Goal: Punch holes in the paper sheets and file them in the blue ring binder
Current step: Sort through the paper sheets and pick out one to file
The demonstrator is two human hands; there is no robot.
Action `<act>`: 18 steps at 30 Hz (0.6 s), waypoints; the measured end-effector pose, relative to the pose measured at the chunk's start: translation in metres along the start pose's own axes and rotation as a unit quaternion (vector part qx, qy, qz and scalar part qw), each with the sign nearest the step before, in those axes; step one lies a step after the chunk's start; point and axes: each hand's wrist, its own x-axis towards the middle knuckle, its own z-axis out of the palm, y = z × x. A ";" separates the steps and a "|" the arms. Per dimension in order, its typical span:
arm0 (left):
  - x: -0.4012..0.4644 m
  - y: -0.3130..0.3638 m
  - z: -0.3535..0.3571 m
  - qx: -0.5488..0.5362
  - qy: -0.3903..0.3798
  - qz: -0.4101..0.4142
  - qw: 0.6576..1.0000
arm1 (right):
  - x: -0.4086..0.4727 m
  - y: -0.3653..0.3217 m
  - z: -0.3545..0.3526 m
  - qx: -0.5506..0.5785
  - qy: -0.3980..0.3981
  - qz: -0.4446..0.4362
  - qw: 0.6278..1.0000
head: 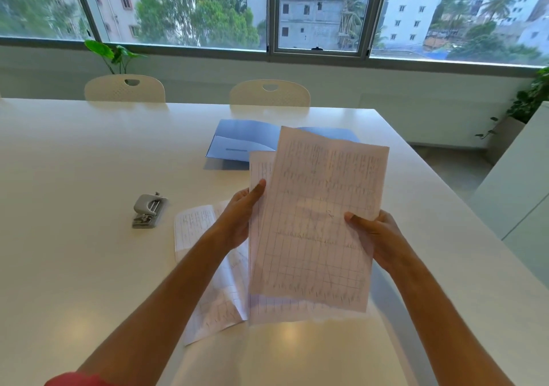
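Observation:
I hold up a handwritten, grid-lined paper sheet (pixel 318 216) above the table, with a second sheet (pixel 260 166) showing behind its left edge. My left hand (pixel 240 216) grips the left edges of these sheets, thumb on top. My right hand (pixel 377 237) pinches the front sheet's right edge. More sheets (pixel 196 225) lie flat on the table under my left forearm. The blue ring binder (pixel 237 142) lies open behind the held sheets, its right half hidden. A grey hole punch (pixel 148 210) sits on the table to the left.
The white table (pixel 74 163) stretches wide to the left and far side. Two white chairs (pixel 270 93) stand at the far edge under the windows. A white cabinet (pixel 523 183) stands close to the table's right side, with plants near the wall.

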 end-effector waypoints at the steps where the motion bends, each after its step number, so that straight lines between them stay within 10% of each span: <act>1: 0.001 0.001 0.002 0.018 -0.005 0.002 1.000 | 0.000 0.000 0.000 -0.008 0.008 -0.010 1.000; 18: 0.012 0.054 0.058 0.123 -0.008 0.205 0.971 | -0.017 -0.062 0.010 -0.150 0.152 -0.204 0.955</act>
